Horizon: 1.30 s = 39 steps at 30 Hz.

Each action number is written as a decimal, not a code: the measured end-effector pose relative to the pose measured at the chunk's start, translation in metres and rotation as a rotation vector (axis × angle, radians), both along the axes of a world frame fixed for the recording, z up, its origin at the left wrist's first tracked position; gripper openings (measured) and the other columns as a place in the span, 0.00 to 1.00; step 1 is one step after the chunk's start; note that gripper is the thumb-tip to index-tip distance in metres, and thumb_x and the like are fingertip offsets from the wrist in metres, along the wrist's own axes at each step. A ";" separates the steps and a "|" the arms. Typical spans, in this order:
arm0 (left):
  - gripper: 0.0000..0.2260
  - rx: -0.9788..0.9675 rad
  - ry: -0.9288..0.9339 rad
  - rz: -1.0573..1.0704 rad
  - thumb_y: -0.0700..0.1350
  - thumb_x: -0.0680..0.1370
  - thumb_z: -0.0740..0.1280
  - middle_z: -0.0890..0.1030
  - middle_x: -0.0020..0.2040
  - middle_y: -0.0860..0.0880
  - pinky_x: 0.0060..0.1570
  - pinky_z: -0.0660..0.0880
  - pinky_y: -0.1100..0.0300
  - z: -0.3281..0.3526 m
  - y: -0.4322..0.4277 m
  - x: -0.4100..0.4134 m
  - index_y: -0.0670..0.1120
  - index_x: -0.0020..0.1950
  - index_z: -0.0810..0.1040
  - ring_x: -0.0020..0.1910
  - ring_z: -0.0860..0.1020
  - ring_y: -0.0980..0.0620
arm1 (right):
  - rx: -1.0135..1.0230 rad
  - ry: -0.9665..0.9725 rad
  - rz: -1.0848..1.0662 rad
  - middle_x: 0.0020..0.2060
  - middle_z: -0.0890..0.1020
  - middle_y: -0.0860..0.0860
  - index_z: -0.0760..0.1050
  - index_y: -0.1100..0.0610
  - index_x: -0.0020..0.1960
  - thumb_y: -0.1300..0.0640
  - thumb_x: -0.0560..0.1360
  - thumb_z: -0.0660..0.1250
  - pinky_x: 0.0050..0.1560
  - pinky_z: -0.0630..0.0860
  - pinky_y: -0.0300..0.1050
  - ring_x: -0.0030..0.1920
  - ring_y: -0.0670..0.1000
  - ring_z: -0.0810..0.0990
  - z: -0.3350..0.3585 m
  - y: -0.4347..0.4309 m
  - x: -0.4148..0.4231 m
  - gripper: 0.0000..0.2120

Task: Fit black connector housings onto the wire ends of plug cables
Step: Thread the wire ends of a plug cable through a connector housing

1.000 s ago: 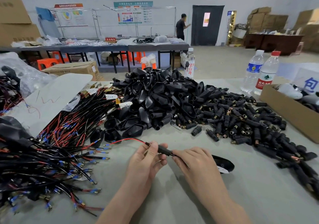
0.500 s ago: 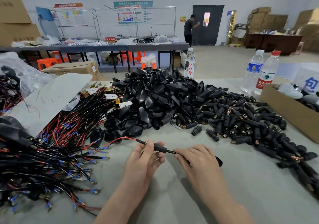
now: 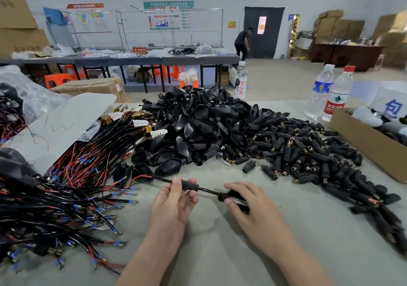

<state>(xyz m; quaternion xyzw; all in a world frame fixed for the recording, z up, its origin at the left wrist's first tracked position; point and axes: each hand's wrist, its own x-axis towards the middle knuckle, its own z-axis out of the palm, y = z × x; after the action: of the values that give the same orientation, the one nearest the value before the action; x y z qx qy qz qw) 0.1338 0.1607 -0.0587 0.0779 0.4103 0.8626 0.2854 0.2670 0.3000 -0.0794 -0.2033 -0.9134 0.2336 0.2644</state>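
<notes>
The person sat at the near edge of the grey table, both hands close together just in front of them. The left hand pinched a black cable between thumb and curled fingers, gripping it at a thicker sleeve. From that grip a red wire and a black wire trailed off towards the left side of the table. The right hand had its fingers curled round a black housing, thumb pressed on its side, and the cable ran straight from the left hand into the housing's narrow neck. How far the cable sat inside I could not tell, since the fingers covered most of the housing.

Behind the hands, in the middle of the table, rose a heap of black housings. Beside it, spreading towards the right edge, lay a scatter of small barrel connectors with brass ends. Along the left edge sprawled a tangle of red and black wires tipped with blue terminals. A cardboard box stood at the right edge, with two water bottles near the far right corner and a third bottle at the far edge behind the heap. Across the room someone in dark clothes bent forward near a dark door.
</notes>
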 end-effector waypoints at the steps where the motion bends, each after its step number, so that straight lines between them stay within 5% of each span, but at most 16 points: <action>1: 0.11 -0.003 0.001 0.001 0.48 0.73 0.67 0.85 0.47 0.42 0.38 0.81 0.60 0.000 0.000 0.000 0.43 0.49 0.75 0.34 0.80 0.53 | -0.008 0.015 0.013 0.60 0.70 0.30 0.71 0.37 0.66 0.40 0.79 0.59 0.62 0.66 0.35 0.62 0.37 0.68 -0.001 -0.002 -0.001 0.16; 8: 0.10 -0.009 0.001 -0.007 0.49 0.73 0.68 0.85 0.48 0.42 0.38 0.81 0.59 0.000 0.001 0.001 0.43 0.49 0.76 0.34 0.80 0.54 | -0.003 0.048 0.010 0.57 0.71 0.33 0.75 0.38 0.60 0.43 0.78 0.63 0.62 0.68 0.40 0.58 0.39 0.68 -0.007 -0.003 -0.007 0.12; 12: 0.11 -0.030 0.006 -0.046 0.49 0.73 0.68 0.85 0.49 0.41 0.38 0.81 0.58 -0.001 0.001 0.003 0.44 0.50 0.76 0.34 0.80 0.53 | 0.001 0.000 0.031 0.57 0.71 0.32 0.75 0.37 0.60 0.31 0.73 0.55 0.64 0.66 0.42 0.59 0.38 0.66 -0.007 -0.003 -0.008 0.21; 17: 0.14 -0.054 0.021 -0.138 0.48 0.72 0.68 0.85 0.49 0.39 0.38 0.82 0.57 -0.001 0.007 0.011 0.42 0.54 0.76 0.35 0.80 0.50 | 0.030 -0.025 0.069 0.59 0.71 0.33 0.73 0.38 0.63 0.32 0.77 0.52 0.62 0.69 0.43 0.59 0.41 0.69 -0.005 -0.007 -0.008 0.21; 24: 0.09 -0.063 0.025 -0.029 0.48 0.77 0.66 0.85 0.48 0.41 0.38 0.81 0.58 -0.002 0.004 0.004 0.45 0.54 0.77 0.34 0.80 0.52 | -0.141 -0.006 0.102 0.64 0.68 0.30 0.66 0.38 0.72 0.31 0.76 0.52 0.64 0.62 0.29 0.67 0.34 0.65 -0.003 0.001 -0.004 0.27; 30: 0.12 -0.079 -0.005 0.034 0.51 0.84 0.59 0.85 0.47 0.44 0.38 0.80 0.58 0.001 -0.003 -0.004 0.47 0.57 0.78 0.33 0.78 0.53 | -0.210 -0.002 0.112 0.56 0.73 0.32 0.70 0.35 0.64 0.46 0.82 0.60 0.59 0.65 0.27 0.61 0.36 0.71 -0.005 0.004 -0.004 0.12; 35: 0.09 -0.102 0.042 0.141 0.45 0.84 0.60 0.84 0.44 0.47 0.31 0.78 0.60 0.000 -0.006 -0.011 0.46 0.57 0.80 0.29 0.75 0.54 | -0.205 -0.033 0.110 0.57 0.73 0.29 0.66 0.24 0.57 0.51 0.82 0.61 0.58 0.64 0.27 0.61 0.34 0.69 -0.007 0.006 -0.004 0.19; 39: 0.09 -0.130 0.064 0.195 0.46 0.84 0.62 0.83 0.44 0.48 0.31 0.78 0.61 -0.002 -0.010 -0.019 0.47 0.55 0.81 0.29 0.75 0.56 | -0.215 -0.023 0.104 0.55 0.75 0.31 0.67 0.26 0.55 0.53 0.82 0.62 0.57 0.65 0.29 0.60 0.35 0.70 -0.008 0.006 -0.004 0.19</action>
<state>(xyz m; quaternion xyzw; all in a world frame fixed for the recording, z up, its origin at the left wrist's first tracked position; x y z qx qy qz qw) 0.1149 0.1504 -0.0603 0.0463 0.4799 0.8549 0.1914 0.2626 0.3065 -0.0873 -0.1856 -0.8953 0.3413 0.2182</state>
